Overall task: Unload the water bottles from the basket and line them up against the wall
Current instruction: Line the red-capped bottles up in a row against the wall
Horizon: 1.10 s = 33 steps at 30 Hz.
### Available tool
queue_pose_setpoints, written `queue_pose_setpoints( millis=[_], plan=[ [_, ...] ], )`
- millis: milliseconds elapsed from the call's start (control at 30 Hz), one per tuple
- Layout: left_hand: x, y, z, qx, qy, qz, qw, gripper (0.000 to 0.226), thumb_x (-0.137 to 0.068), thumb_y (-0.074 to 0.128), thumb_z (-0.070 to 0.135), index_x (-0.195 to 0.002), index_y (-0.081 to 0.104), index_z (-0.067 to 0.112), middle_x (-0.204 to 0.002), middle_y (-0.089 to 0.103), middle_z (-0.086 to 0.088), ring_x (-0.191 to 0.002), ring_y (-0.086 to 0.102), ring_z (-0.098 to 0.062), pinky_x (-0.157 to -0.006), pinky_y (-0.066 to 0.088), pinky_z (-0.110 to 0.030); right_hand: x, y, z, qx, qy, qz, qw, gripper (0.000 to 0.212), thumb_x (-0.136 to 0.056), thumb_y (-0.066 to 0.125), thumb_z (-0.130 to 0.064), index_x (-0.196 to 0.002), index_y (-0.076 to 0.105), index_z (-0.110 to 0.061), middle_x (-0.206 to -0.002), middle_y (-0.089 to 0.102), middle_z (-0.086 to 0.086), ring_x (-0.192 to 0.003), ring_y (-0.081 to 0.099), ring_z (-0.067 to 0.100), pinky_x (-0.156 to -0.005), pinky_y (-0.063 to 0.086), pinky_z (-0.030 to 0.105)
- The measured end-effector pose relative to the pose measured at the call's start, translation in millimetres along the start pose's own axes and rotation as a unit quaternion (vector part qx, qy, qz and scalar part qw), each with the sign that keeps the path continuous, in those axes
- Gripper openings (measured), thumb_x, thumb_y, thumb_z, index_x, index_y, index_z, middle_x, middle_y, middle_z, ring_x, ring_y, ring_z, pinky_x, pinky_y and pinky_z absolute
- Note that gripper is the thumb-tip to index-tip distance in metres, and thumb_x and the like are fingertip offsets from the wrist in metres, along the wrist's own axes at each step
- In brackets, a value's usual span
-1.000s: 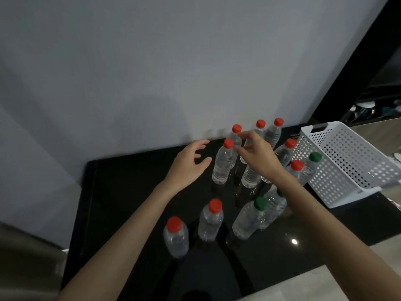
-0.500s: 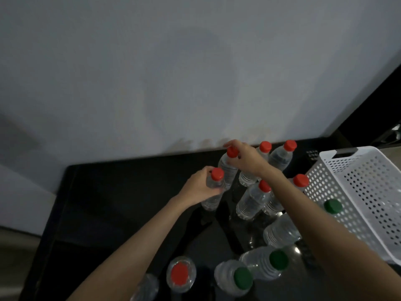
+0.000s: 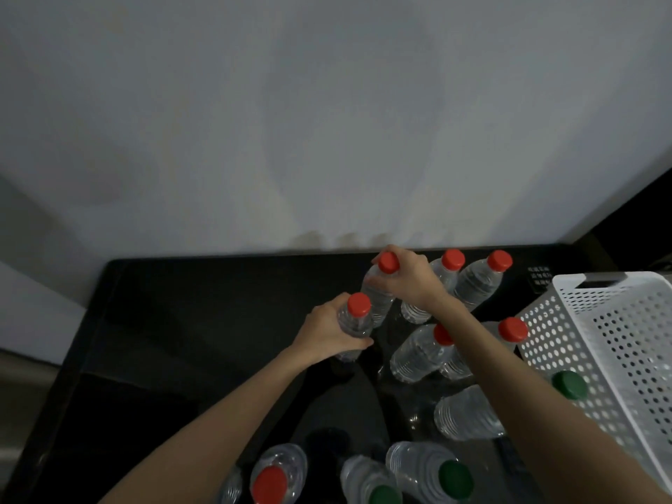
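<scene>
Your left hand point(image 3: 329, 334) fingers are wrapped around the body of a red-capped bottle point(image 3: 354, 327), which half a second ago they had only just reached. Your right hand point(image 3: 409, 281) is closed on the neck and shoulder of a second red-capped bottle point(image 3: 378, 296), now drawn up closer to the wall point(image 3: 327, 121) than before.

Both hands have gone from empty and reaching a second ago to loaded, so two bottles are being placed at once.

Two more red-capped bottles point(image 3: 472, 281) stand to the right along the wall (the start of the row).

The rest stand loose on the black counter point(image 3: 182, 321), near your forearms; mind your sleeveless arms do not knock them.

The white basket point(image 3: 611, 343) appears unloaded, though its interior is only partly visible.
</scene>
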<state>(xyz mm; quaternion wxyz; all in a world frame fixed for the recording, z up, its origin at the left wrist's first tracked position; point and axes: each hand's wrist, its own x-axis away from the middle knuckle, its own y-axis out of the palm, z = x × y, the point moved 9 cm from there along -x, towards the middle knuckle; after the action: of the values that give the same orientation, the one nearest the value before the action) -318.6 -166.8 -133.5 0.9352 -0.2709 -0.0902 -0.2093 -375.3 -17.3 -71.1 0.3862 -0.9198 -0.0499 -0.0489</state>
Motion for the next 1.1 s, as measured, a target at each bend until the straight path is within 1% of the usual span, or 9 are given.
queue_pose_setpoints(
  millis=[100,200,333,500,567,700,867,1000,1100],
  plan=[
    [8.6,-6.3,-3.8,0.026,0.004,0.005,1.0,0.052,-0.059,0.087,0.037,-0.103,0.059,0.036,-0.1,0.069,0.015,-0.097,0.064,0.002,-0.094,0.053,-0.034,0.4,1.5,-3.3,-0.01,-0.001,0.023,1.0,0.021,-0.079,0.075,-0.027,-0.095,0.066,-0.017,-0.093,0.068,0.0,-0.089,0.064,0.017,-0.084,0.054,0.041],
    [20.3,-19.7,-15.1,0.06,-0.007,0.016,0.998,0.061,-0.055,0.085,0.043,-0.111,0.06,0.034,-0.106,0.069,0.013,-0.103,0.064,-0.002,-0.096,0.052,-0.038,5.6,3.8,-7.5,-0.012,-0.011,0.023,1.0,0.018,-0.079,0.074,-0.023,-0.094,0.066,-0.016,-0.095,0.068,0.002,-0.092,0.063,0.019,-0.087,0.053,0.043],
    [39.9,-57.6,-31.7,0.075,-0.021,0.056,0.995,0.057,-0.057,0.088,0.038,-0.108,0.063,0.031,-0.103,0.071,0.01,-0.099,0.067,-0.005,-0.092,0.055,-0.037,18.2,4.1,-26.9,-0.032,-0.038,0.038,0.998,0.014,-0.079,0.074,-0.019,-0.089,0.064,-0.02,-0.09,0.065,-0.002,-0.086,0.061,0.015,-0.08,0.052,0.034],
    [74.6,-118.1,-53.3,0.094,-0.042,0.115,0.988,0.046,-0.063,0.09,0.02,-0.103,0.067,0.023,-0.091,0.072,0.004,-0.081,0.072,-0.012,-0.064,0.062,-0.038,26.7,15.8,-88.1,-0.051,-0.107,0.02,0.993,0.015,-0.079,0.074,-0.014,-0.09,0.063,-0.014,-0.088,0.065,-0.003,-0.081,0.06,0.011,-0.063,0.048,0.012],
    [90.3,-145.3,-64.2,0.103,-0.05,0.148,0.982,0.044,-0.064,0.089,0.018,-0.102,0.067,0.021,-0.09,0.072,0.004,-0.081,0.071,-0.012,-0.064,0.062,-0.039,29.2,22.9,-114.3,-0.063,-0.12,0.018,0.991,0.017,-0.08,0.074,-0.014,-0.093,0.063,-0.012,-0.087,0.062,-0.007,-0.082,0.06,0.011,-0.06,0.052,0.015],
    [118.0,-204.0,-95.1,0.087,-0.052,0.195,0.976,0.048,-0.062,0.09,0.021,-0.104,0.065,0.02,-0.092,0.07,0.006,-0.083,0.069,-0.009,-0.065,0.062,-0.036,30.0,55.2,-165.4,-0.07,-0.12,0.0,0.99,0.018,-0.081,0.074,-0.015,-0.095,0.064,-0.013,-0.087,0.058,-0.011,-0.09,0.06,0.016,-0.073,0.056,0.034],
    [146.9,-277.6,-146.3,0.085,-0.055,0.236,0.966,0.047,-0.061,0.09,0.021,-0.101,0.065,0.02,-0.09,0.07,0.004,-0.084,0.07,-0.015,-0.063,0.062,-0.036,21.7,117.2,-224.3,-0.08,-0.116,-0.029,0.99,0.016,-0.081,0.073,-0.015,-0.094,0.063,-0.017,-0.088,0.059,-0.01,-0.088,0.06,0.013,-0.072,0.055,0.031],
    [161.2,-328.1,-186.8,0.087,-0.054,0.26,0.96,0.047,-0.061,0.09,0.024,-0.101,0.066,0.017,-0.088,0.07,0.006,-0.084,0.069,-0.015,-0.075,0.06,-0.042,6.1,173.8,-261.3,-0.078,-0.118,-0.06,0.988,0.018,-0.082,0.072,-0.016,-0.097,0.062,-0.018,-0.092,0.058,-0.01,-0.09,0.059,0.014,-0.066,0.052,0.024],
    [166.4,-362.4,-215.7,0.092,-0.065,0.287,0.951,0.057,-0.05,0.089,0.041,-0.097,0.067,0.02,-0.088,0.072,0.003,-0.085,0.07,-0.018,-0.077,0.059,-0.046,-10.1,213.0,-285.3,-0.059,-0.118,-0.072,0.989,0.015,-0.083,0.072,-0.015,-0.094,0.062,-0.018,-0.096,0.06,-0.003,-0.092,0.058,0.017,-0.067,0.052,0.027]
  ],
)
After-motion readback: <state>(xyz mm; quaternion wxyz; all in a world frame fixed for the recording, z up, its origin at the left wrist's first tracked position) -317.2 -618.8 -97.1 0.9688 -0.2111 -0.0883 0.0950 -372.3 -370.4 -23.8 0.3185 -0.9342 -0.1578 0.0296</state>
